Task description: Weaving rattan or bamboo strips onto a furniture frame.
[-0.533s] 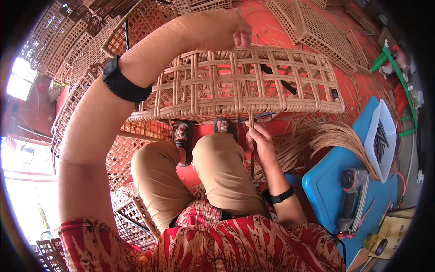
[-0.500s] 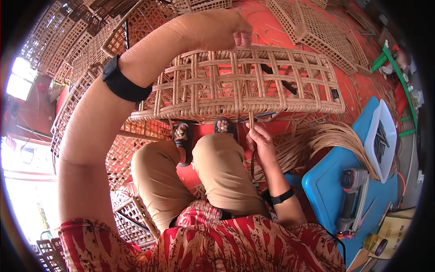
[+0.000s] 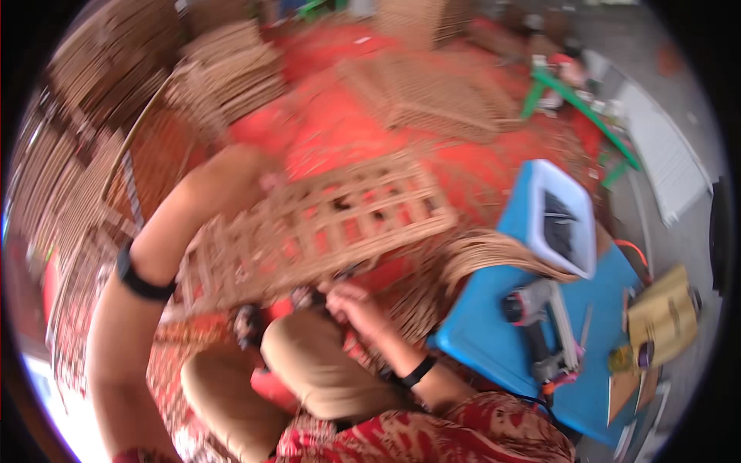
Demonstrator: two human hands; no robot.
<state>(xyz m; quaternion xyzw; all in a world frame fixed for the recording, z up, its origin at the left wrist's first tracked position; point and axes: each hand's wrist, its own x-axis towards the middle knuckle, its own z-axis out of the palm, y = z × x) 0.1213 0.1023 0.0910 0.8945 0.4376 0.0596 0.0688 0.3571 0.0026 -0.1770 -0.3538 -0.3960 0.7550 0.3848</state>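
Observation:
An openwork basket of woven rattan-like strands [image 3: 370,251] lies slantwise in front of my knees. My left arm reaches over its left part, and my left hand [image 3: 253,170] is at its far side, the fingers smeared by motion. Close below the near rim, my right hand [image 3: 355,305] is closed, thumb and fingers together. A thin strand hanging from the rim was plain in that pinch half a second ago; blur hides most of it now.
At the right, a blue table [image 3: 478,301] bears a nail gun [image 3: 532,324] and a white bin [image 3: 588,231] of dark strips. A bundle of loose strands [image 3: 494,251] droops beside it. Woven panels [image 3: 440,96] lie on the red floor, with stacks [image 3: 116,54] at far left.
The whole view has swung to the right and blurred. The basket now appears lower, further left and tilted. My left hand remains at its far side, my right at the near rim.

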